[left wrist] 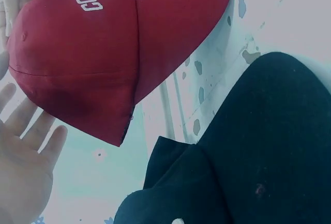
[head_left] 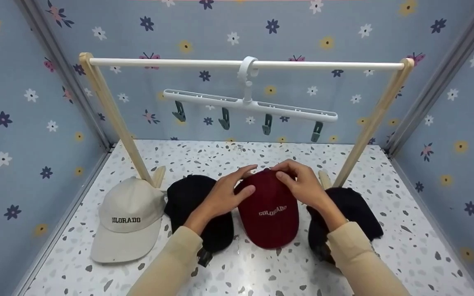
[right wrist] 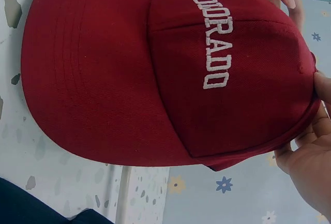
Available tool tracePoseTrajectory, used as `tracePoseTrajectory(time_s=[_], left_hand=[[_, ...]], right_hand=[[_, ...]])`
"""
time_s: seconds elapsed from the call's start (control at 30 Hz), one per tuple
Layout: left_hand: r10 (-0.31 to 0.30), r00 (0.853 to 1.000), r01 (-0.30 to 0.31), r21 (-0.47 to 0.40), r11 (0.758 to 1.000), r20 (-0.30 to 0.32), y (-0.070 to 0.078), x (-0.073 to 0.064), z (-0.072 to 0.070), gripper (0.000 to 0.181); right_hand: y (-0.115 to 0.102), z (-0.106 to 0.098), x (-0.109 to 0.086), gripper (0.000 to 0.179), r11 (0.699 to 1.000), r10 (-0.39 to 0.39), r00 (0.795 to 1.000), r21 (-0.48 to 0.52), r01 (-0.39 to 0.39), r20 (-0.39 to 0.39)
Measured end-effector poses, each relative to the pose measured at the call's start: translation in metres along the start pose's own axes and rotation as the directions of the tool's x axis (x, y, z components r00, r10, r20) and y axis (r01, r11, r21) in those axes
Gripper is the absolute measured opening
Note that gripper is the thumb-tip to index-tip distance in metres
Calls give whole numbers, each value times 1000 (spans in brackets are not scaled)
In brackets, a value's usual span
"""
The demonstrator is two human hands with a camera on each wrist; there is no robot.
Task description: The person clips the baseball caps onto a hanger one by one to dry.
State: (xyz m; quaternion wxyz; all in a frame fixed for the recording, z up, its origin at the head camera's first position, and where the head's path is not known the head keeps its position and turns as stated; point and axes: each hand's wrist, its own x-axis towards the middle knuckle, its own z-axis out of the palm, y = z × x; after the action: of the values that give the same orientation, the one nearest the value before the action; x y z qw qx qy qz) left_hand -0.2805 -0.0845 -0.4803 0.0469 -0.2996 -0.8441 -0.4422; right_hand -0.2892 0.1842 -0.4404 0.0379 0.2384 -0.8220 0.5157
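A dark red baseball cap (head_left: 268,218) with white COLORADO lettering stands between both hands, brim toward me. My right hand (head_left: 306,185) pinches its crown near the top; in the right wrist view the thumb lies on the fabric and fingers curl behind the back edge (right wrist: 310,146). Beside the cap's left side is my left hand (head_left: 226,193), its fingers spread and nearly straight against the crown in the left wrist view (left wrist: 23,151). A black cap (head_left: 191,197) lies partly under my left forearm. Another black cap (head_left: 352,209) sits beneath my right wrist.
A cream COLORADO cap (head_left: 128,205) sits at the far left. Behind the caps, a wooden rack (head_left: 121,123) carries a white rail (head_left: 171,63). From it hangs a white hanger (head_left: 208,98) with several dark green clips (head_left: 266,124). Patterned walls enclose the speckled table (head_left: 253,271).
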Motion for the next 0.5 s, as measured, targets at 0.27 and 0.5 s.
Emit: tracePoseTrajectory(time_s=[0.27,0.5], left_hand=[[42,999,-43,-104,994,-18,1,1,0,52],[51,998,-56,-137,989,-41,7,3,2,45]], right_hand=[[-2,-3,-3,16,1000,6,1000,11,-6,-8],[-5,-5,-5,15,1000,-3,999,14,3,-32]])
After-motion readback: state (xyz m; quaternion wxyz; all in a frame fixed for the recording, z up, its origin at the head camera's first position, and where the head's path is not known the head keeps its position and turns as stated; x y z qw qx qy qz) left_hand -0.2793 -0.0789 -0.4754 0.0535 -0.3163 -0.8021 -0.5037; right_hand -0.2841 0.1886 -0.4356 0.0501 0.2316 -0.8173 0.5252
